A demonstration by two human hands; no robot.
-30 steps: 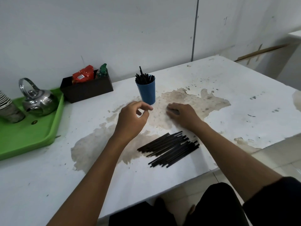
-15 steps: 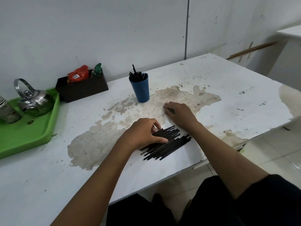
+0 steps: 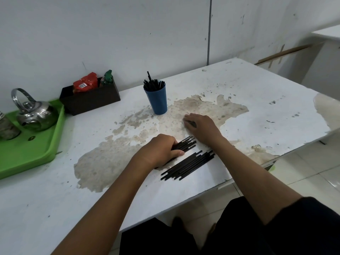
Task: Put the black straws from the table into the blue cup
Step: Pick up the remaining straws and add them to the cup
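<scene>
- Across the near half of the white table [image 3: 257, 100], worn brown in patches: my left hand [image 3: 161, 150], back from the blue cup [image 3: 156, 100], has curled around a bunch split from the black straws [image 3: 187, 165].
- Right hand [image 3: 202, 128]: flat on the table, holding nothing.
- Cup already part-filled; many straws remain.
- Far left: green tray [image 3: 27, 153], kettle [image 3: 33, 115].

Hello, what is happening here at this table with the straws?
A person is gathering black straws into a blue cup, which already holds a bunch of them. The left hand is closed around a small bundle of straws on the white table. A larger pile of straws lies beside it. The right hand rests flat on the table past the pile.
</scene>
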